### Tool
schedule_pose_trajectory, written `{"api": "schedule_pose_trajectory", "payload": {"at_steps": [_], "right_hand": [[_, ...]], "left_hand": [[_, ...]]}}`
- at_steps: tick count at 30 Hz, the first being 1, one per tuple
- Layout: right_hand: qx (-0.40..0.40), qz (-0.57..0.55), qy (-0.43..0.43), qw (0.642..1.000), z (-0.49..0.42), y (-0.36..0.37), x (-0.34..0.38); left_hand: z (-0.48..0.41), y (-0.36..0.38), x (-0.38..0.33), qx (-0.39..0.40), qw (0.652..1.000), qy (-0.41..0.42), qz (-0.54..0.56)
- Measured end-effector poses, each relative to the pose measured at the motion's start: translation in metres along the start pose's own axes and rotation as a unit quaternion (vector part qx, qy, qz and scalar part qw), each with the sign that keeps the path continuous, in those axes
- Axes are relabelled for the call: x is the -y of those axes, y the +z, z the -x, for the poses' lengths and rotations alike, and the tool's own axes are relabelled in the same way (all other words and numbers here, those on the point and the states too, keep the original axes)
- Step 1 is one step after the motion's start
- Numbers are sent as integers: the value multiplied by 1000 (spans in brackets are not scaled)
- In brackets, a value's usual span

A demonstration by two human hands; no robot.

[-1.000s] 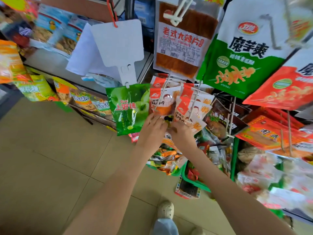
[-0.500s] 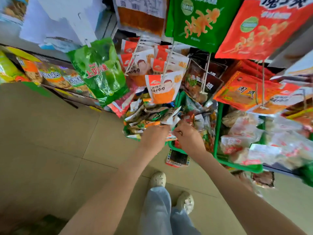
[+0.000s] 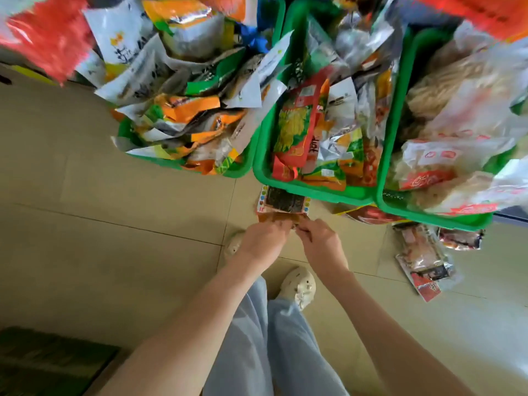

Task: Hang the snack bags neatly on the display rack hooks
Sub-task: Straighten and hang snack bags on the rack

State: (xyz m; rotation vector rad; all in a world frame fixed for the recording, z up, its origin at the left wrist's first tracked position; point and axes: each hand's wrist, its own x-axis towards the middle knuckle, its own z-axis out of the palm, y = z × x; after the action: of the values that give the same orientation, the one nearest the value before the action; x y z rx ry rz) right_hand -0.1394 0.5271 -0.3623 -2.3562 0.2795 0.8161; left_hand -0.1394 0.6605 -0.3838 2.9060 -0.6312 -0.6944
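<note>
Both hands were down near the tiled floor (image 3: pixel 114 195), gripping one flat, rectangular snack bag (image 3: pixel 283 201) with a dark window, a border of coloured dots and an orange strip on its near edge. The left hand (image 3: pixel 261 241) curled its fingers (image 3: pixel 281 225) over that strip, and the right hand (image 3: pixel 321 242) pinched it beside them. The bag lay just in front of the middle basket (image 3: pixel 314 192); whether it touched the floor I cannot tell. Three green plastic baskets (image 3: pixel 243 170) with rounded rims stood side by side, heaped with glossy, crumpled foil and film bags. Two crinkled film packets (image 3: pixel 423 261) lay loose on the floor at the right, and two cream perforated shoes (image 3: pixel 298 285) showed below.
</note>
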Motion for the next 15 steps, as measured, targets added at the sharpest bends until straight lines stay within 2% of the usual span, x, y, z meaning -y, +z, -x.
{"api": "schedule_pose_trajectory", "payload": {"at_steps": [3,6,8,11,15], "right_hand": [[12,28,24,999,-37,37,-38],[4,40,34,999,-65,59,-65],[-7,40,41,998,-77,68,-78],[-22,30,27,999,-86,75,-87],[38,44,46,997,-79,64,-76]], "left_hand": [[-25,64,-1,-10,1000,3,-5],[-49,97,-2,-21,998,-55,-23],[-60,117,-6,-35,999,-16,4],[-71,131,-11,-41,999,-23,17],[-69,119,-5,1,993,-96,70]]}}
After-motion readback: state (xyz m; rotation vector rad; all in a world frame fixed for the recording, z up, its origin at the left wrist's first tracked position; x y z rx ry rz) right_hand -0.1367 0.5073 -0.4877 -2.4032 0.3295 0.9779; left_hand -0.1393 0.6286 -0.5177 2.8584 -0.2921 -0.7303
